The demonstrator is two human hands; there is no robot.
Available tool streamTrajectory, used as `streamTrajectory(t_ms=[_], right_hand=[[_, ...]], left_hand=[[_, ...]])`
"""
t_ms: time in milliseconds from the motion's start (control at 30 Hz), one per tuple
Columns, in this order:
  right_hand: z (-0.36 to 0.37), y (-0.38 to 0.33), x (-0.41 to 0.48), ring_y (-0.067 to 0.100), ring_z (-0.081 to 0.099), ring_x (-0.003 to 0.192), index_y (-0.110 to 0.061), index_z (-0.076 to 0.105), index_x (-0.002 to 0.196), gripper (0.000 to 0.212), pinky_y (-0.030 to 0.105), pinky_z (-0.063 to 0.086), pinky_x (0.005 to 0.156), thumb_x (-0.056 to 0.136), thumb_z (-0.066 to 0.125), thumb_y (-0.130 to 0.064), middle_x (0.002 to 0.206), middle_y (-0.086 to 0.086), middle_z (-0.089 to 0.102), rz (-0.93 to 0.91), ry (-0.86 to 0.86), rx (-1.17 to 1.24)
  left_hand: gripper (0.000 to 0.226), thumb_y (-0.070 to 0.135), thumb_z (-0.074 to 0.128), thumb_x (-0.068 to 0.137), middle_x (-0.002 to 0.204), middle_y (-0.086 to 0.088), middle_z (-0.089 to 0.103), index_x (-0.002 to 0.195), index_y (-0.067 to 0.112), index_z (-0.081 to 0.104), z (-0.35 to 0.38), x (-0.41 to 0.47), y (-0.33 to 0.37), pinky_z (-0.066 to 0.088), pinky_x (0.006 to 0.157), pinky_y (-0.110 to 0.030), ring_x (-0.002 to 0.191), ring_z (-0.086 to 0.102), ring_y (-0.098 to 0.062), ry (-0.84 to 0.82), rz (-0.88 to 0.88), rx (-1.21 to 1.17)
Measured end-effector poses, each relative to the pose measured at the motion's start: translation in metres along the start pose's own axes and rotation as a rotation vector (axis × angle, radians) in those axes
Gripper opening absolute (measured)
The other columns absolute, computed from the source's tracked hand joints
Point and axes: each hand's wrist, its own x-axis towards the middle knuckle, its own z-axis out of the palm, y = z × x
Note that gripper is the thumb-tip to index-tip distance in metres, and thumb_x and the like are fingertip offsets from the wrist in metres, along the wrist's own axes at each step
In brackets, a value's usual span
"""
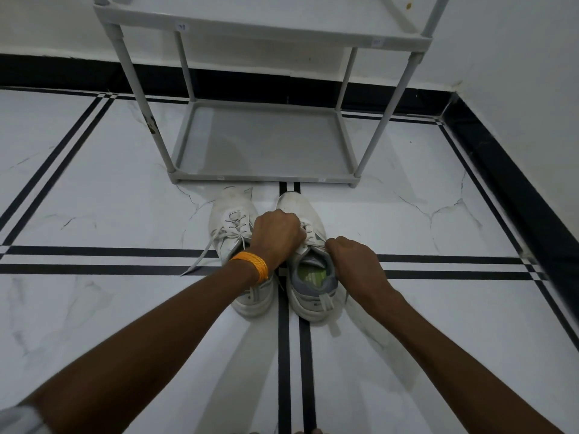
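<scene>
Left hand: the left hand (pixel 277 238) is curling into a tight fist over the right shoe (pixel 313 300), its fingers gripping the laces (pixel 308 230) near the top eyelets; the fingertips themselves are hiding under the knuckles.
Right hand: the right hand (pixel 354 264) is closing too, thumb and fingers pinching the same laces at the edge of the shoe's opening, just beside the left hand.
Right shoe: it is sitting flat on the floor (pixel 94 198), toe pointing at the rack (pixel 263 142), its opening showing a green insole.
Left shoe: the left shoe (pixel 230 227) is standing just beside its partner, partly under the left wrist, with one loose lace (pixel 200 258) trailing onto the floor.
Wrist: an orange band (pixel 252 264) is circling the left wrist.
Rack: the grey rack is standing against the wall, near the shoes' toes.
</scene>
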Motion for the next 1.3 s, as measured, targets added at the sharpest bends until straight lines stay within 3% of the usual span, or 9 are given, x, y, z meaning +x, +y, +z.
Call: streamTrajectory(t_ms=[267, 433, 533, 600, 667, 733, 867, 1067, 1300], right_hand=[[0.000, -0.002, 0.001, 0.034, 0.063, 0.076, -0.006, 0.061, 0.093, 0.013, 0.030, 0.032, 0.061, 0.087, 0.065, -0.016, 0.087, 0.015, 0.066, 0.011, -0.036, 0.122], [-0.015, 0.007, 0.010, 0.029, 0.067, 0.083, -0.014, 0.064, 0.105, 0.021, 0.032, 0.049, 0.068, 0.097, 0.051, -0.029, 0.092, 0.009, 0.072, 0.213, -0.083, 0.400], [-0.026, 0.005, 0.007, 0.024, 0.070, 0.074, -0.025, 0.049, 0.123, 0.042, 0.035, 0.058, 0.061, 0.090, 0.059, -0.049, 0.094, 0.005, 0.069, 0.388, -0.303, 0.760], [-0.024, 0.001, 0.006, 0.019, 0.068, 0.076, -0.024, 0.046, 0.126, 0.054, 0.026, 0.055, 0.055, 0.083, 0.066, -0.050, 0.102, 0.004, 0.066, 0.394, -0.432, 0.734], [-0.016, -0.001, 0.010, 0.017, 0.065, 0.072, -0.018, 0.048, 0.125, 0.051, 0.022, 0.051, 0.051, 0.084, 0.068, -0.040, 0.101, 0.005, 0.064, 0.385, -0.438, 0.680], [-0.010, -0.002, 0.017, 0.020, 0.063, 0.071, -0.010, 0.051, 0.119, 0.038, 0.025, 0.050, 0.050, 0.088, 0.061, -0.029, 0.101, 0.010, 0.064, 0.408, -0.437, 0.667], [0.004, -0.008, 0.024, 0.032, 0.060, 0.089, -0.005, 0.053, 0.104, 0.022, 0.033, 0.040, 0.068, 0.093, 0.049, -0.024, 0.103, 0.017, 0.064, 0.297, -0.343, 0.476], [0.008, -0.022, 0.031, 0.031, 0.060, 0.094, -0.011, 0.052, 0.109, 0.021, 0.038, 0.032, 0.078, 0.097, 0.040, -0.024, 0.103, 0.008, 0.065, 0.281, -0.151, 0.245], [-0.015, -0.026, 0.022, 0.036, 0.062, 0.095, -0.006, 0.048, 0.131, 0.037, 0.042, 0.050, 0.078, 0.096, 0.042, -0.019, 0.108, 0.016, 0.065, 0.308, -0.056, 0.336]], left_hand=[[0.027, 0.027, 0.053, 0.091, 0.089, -0.018, 0.070, 0.086, 0.006, 0.070, 0.002, -0.004, -0.005, 0.040, 0.065, -0.033, 0.085, 0.065, -0.036, -0.020, 0.037, -0.024], [0.029, 0.040, 0.044, 0.095, 0.098, -0.007, 0.064, 0.101, 0.015, 0.057, -0.007, -0.026, -0.028, 0.047, 0.078, -0.041, 0.095, 0.056, -0.027, 0.170, 0.163, -0.195], [0.049, 0.041, 0.055, 0.085, 0.129, -0.007, 0.053, 0.127, 0.017, 0.048, -0.023, -0.039, -0.054, 0.046, 0.095, -0.047, 0.116, 0.049, -0.027, 0.190, -0.039, -0.250], [0.068, 0.050, 0.060, 0.079, 0.132, -0.011, 0.046, 0.135, 0.017, 0.040, -0.027, -0.046, -0.080, 0.047, 0.096, -0.048, 0.118, 0.049, -0.033, 0.041, -0.292, -0.187], [0.072, 0.061, 0.062, 0.076, 0.127, -0.014, 0.045, 0.128, 0.016, 0.043, -0.033, -0.055, -0.098, 0.050, 0.092, -0.044, 0.116, 0.052, -0.037, -0.199, -0.493, -0.364], [0.049, 0.058, 0.064, 0.079, 0.114, -0.010, 0.053, 0.107, 0.021, 0.050, -0.032, -0.059, -0.104, 0.056, 0.080, -0.036, 0.108, 0.057, -0.031, -0.375, -0.576, -0.759], [0.063, 0.040, 0.073, 0.079, 0.091, -0.007, 0.060, 0.119, 0.011, 0.034, -0.016, -0.054, -0.100, 0.057, 0.055, -0.029, 0.080, 0.069, -0.025, -0.428, -0.456, -0.584], [0.042, 0.014, 0.056, 0.087, 0.105, -0.018, 0.067, 0.125, 0.005, 0.040, 0.012, -0.052, -0.098, 0.056, 0.080, -0.045, 0.090, 0.066, -0.037, -0.031, -0.257, -0.477], [0.051, 0.011, 0.054, 0.084, 0.120, -0.014, 0.065, 0.133, 0.009, 0.039, -0.012, -0.055, -0.095, 0.051, 0.084, -0.038, 0.100, 0.064, -0.036, 0.039, -0.128, -0.524]])
